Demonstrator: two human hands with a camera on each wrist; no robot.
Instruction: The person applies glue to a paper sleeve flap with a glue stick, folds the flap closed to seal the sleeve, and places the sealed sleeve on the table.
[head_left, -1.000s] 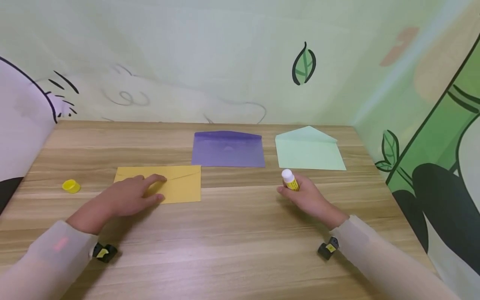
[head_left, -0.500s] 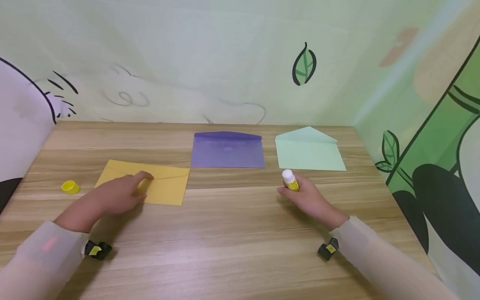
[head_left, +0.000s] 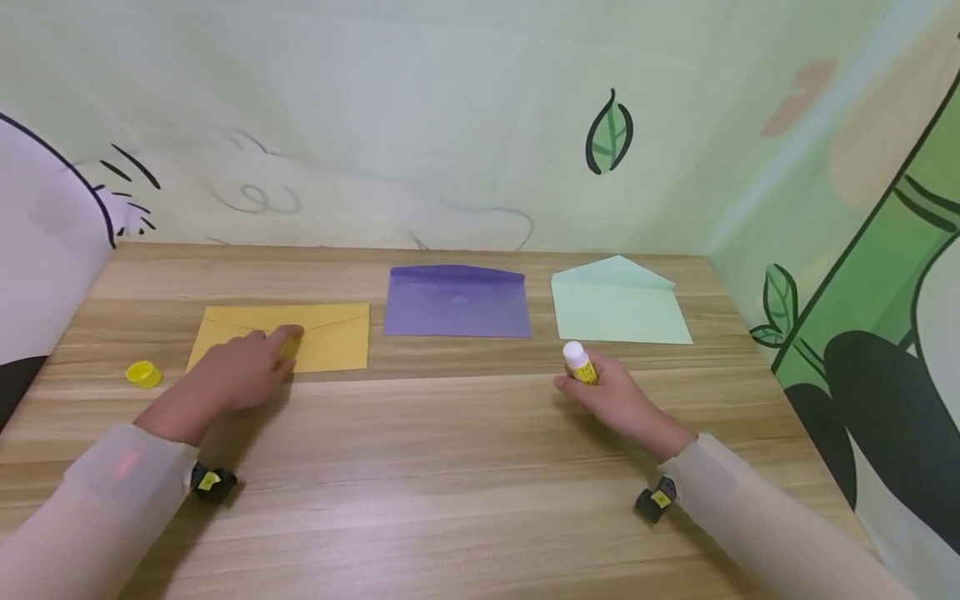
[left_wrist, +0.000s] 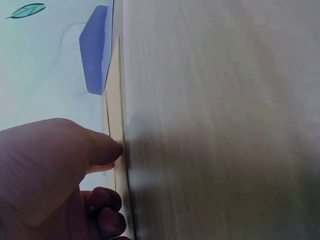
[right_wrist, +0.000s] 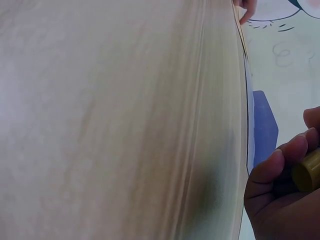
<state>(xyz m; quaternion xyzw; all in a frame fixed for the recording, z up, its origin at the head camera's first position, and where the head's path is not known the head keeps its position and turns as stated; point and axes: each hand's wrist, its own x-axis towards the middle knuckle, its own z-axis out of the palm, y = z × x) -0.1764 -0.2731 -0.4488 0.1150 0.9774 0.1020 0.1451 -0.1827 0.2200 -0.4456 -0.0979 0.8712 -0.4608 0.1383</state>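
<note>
- Left hand (head_left: 243,367): fingertips pressing yellow envelope (head_left: 330,340), worktop's (head_left: 450,483) 10 o'clock; probably positioning it.
- Right hand (head_left: 622,400): grips glue stick (head_left: 582,365).
- Mint envelope (head_left: 619,310): its 12 o'clock.
- Next likely calls for lifting left fingers without dragging.

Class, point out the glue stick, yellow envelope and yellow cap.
Glue stick (head_left: 583,370), head view: yellow part below its white end.
Yellow envelope (head_left: 330,346), head view: body below flap line.
Yellow cap (head_left: 143,374), head view: its middle.
</note>
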